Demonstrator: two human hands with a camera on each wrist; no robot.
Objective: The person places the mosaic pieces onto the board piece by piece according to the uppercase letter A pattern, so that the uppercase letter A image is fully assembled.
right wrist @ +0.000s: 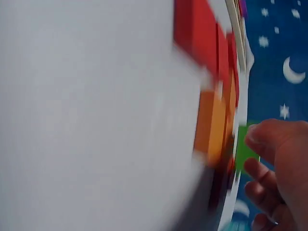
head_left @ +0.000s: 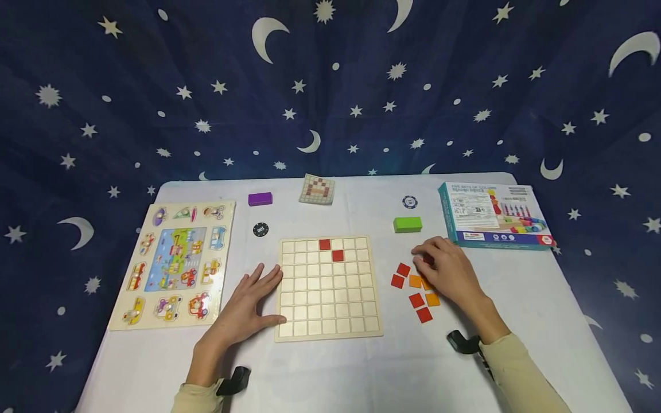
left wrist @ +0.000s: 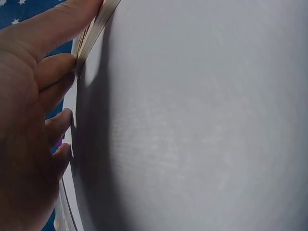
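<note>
A pale wooden grid board point(head_left: 330, 289) lies in the middle of the table, with two red tiles point(head_left: 325, 245) set in its upper cells. My left hand point(head_left: 248, 304) rests at the board's left edge, thumb and fingers spread and fingertips touching the rim. To the right of the board, my right hand point(head_left: 448, 269) hovers over loose red tiles point(head_left: 416, 300) and orange tiles point(head_left: 432, 299). Its fingers bend loosely near a partly covered red tile. In the right wrist view, the thumb point(right wrist: 269, 137) and fingers stand apart, with no tile visible between them.
A green block point(head_left: 407, 224) and a blue-white chip point(head_left: 409, 202) lie beyond the right hand, near a toy box point(head_left: 496, 215). On the left are a picture puzzle point(head_left: 172, 264), a purple block point(head_left: 260, 199) and a black chip point(head_left: 260, 229). A small pattern card point(head_left: 317, 190) lies behind the board.
</note>
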